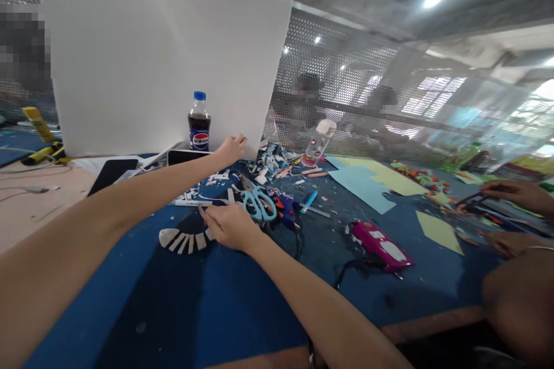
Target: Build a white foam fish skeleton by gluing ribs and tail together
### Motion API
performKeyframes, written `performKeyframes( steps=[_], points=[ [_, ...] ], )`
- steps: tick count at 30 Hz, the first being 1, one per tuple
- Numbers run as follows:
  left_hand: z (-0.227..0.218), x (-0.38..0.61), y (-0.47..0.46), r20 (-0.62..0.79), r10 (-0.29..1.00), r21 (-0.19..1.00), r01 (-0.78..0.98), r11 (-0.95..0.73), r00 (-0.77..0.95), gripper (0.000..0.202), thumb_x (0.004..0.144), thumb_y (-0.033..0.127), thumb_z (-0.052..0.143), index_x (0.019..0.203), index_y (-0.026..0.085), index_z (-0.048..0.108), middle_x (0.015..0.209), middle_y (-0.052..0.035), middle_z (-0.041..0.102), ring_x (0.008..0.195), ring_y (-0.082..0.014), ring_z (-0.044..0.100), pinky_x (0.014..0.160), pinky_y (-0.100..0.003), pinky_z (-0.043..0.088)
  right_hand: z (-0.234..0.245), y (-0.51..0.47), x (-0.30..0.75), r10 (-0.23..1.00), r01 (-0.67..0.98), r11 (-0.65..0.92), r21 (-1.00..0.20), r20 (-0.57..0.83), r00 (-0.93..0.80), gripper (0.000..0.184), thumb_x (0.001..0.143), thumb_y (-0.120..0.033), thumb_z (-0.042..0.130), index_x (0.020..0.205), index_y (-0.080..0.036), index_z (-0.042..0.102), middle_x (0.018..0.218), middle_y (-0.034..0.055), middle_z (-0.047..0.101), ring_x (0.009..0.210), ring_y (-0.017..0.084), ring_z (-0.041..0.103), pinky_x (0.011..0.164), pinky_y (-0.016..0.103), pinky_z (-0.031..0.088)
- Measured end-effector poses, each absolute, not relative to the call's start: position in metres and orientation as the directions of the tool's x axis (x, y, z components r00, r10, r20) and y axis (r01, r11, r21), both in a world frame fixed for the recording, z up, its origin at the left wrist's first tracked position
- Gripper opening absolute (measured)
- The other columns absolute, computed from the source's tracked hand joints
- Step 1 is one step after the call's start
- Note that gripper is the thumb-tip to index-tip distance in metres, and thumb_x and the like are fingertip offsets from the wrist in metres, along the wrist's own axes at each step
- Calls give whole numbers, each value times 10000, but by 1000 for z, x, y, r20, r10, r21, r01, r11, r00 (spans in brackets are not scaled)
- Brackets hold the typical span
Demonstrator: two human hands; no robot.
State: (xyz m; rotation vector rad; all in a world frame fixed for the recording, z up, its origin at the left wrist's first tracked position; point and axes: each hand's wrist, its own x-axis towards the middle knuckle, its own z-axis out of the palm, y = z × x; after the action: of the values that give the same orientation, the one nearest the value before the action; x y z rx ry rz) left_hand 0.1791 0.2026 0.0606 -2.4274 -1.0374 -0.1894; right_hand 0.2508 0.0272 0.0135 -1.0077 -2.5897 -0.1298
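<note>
My left hand [232, 150] is stretched far forward at the foot of a white board [156, 57], its fingers curled. What they hold, if anything, is too small to make out. My right hand [231, 228] is closed low over the blue table, thumb and fingers together; anything between them is hidden. Beside it a curved row of small white pieces [190, 243] lies fanned out, starting with a rounded one at the left. Light-blue-handled scissors [259, 204] lie just beyond my right hand. A white pen-like stick [188, 203] is near its fingertips.
A cola bottle [199, 124] stands before the board. Paper scraps [274, 161], a blue glue gun [288, 210], a magenta device [381, 247] with a black cord, and blue paper [361, 185] cover the table rightward. Another person's hands [515, 196] work at far right.
</note>
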Motion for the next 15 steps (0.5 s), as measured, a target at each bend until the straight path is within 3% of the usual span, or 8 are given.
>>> performKeyframes(
  steps=[7,15],
  points=[
    [46,182,210,231,576,-485,606,-630,784,343,894,310,565,1198,153,533,1266,-106,525,1113,-253,541,922,-481,468,15,27,251,643,663,746,-70,338,-688,276,953,-244,388,806,-143,599,747,71,692,688,165,631,595,256,363],
    [46,162,208,222,613,-442,639,-630,758,389,889,345,566,1226,156,519,1330,-114,477,1197,-283,479,980,-524,406,15,29,249,677,687,720,-102,322,-662,266,943,-245,403,812,-152,615,712,63,678,680,165,612,606,253,364]
  ],
)
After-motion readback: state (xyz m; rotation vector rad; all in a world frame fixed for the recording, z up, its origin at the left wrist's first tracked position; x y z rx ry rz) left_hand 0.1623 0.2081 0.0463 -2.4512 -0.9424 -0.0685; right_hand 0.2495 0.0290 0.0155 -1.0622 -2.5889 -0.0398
